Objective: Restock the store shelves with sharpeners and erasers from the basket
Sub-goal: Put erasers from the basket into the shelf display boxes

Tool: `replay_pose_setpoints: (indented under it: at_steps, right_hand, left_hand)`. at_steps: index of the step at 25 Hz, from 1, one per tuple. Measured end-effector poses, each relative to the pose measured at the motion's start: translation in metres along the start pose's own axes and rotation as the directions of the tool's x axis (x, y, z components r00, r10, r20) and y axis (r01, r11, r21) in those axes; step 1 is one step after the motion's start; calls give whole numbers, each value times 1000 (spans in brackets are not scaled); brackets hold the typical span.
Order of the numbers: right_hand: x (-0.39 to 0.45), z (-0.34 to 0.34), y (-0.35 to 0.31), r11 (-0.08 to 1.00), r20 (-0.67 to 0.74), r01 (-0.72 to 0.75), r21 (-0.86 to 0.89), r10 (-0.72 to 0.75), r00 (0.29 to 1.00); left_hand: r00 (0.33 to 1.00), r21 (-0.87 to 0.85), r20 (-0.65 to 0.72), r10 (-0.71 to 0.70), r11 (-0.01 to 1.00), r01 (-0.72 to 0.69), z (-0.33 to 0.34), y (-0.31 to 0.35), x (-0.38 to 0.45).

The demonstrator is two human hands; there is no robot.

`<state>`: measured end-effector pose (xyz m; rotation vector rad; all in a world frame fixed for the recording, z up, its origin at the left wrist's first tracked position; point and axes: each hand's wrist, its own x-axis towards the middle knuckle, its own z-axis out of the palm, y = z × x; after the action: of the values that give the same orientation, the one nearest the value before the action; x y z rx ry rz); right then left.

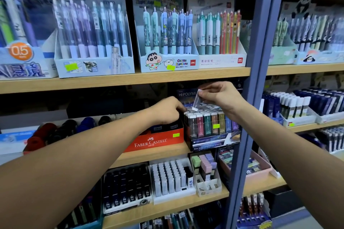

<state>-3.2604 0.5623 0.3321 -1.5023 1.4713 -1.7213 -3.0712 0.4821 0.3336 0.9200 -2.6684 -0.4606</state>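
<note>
The right hand [220, 95] pinches a slim, clear-wrapped stick eraser with a pale body [197, 100] by its upper end, thumb and fingertips curled round it, the lower end tilted down toward 7 o'clock and just touching the top rows of the dark tiered display box of slim erasers in coloured sleeves [211, 128] on the middle wooden shelf [154, 151]. The left hand [168, 110], at 9 o'clock of the box, has its fingers curled over the box's left top edge, apparently steadying it. The red Faber-Castell cardboard tray [154, 140] sits just beside the box at 9 o'clock.

The eraser looks light and fairly stiff, though thin enough to bend if forced, and its glossy wrap is probably slippery. A hold near the top end seems best, leaving the lower end free to slide into a gap between its neighbours. The basket is not in view.
</note>
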Motion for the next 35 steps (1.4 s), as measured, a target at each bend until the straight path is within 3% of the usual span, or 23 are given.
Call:
replay_pose_setpoints:
  at_steps: [4, 7, 12, 20, 23, 27, 35]
  right_hand:
    - [0, 7, -5, 998, 12, -51, 43, 50, 999]
    - [0, 10, -10, 976, 91, -17, -216, 37, 995]
    - [7, 19, -12, 784, 320, 140, -605, 78, 944]
    - [17, 11, -9, 809, 224, 163, -565, -40, 974]
    - [12, 13, -8, 811, 290, 215, -545, -58, 955]
    - [14, 17, -8, 713, 430, 320, -624, -29, 902]
    - [13, 22, -1, 676, 422, 342, -653, -49, 905]
  left_hand:
    - [999, 5, 37, -12, 1000, 11, -5, 0, -3]
    - [999, 12, 48, -22, 1000, 22, -6, -1, -3]
    - [999, 0, 40, -33, 999, 33, -8, 3, -4]
    - [996, -20, 46, -77, 997, 78, -11, 2, -5]
    - [996, -11, 44, -74, 997, 75, -12, 0, -4]
    - [996, 4, 49, -80, 997, 80, -13, -2, -4]
    - [997, 23, 41, -67, 998, 66, -13, 0, -5]
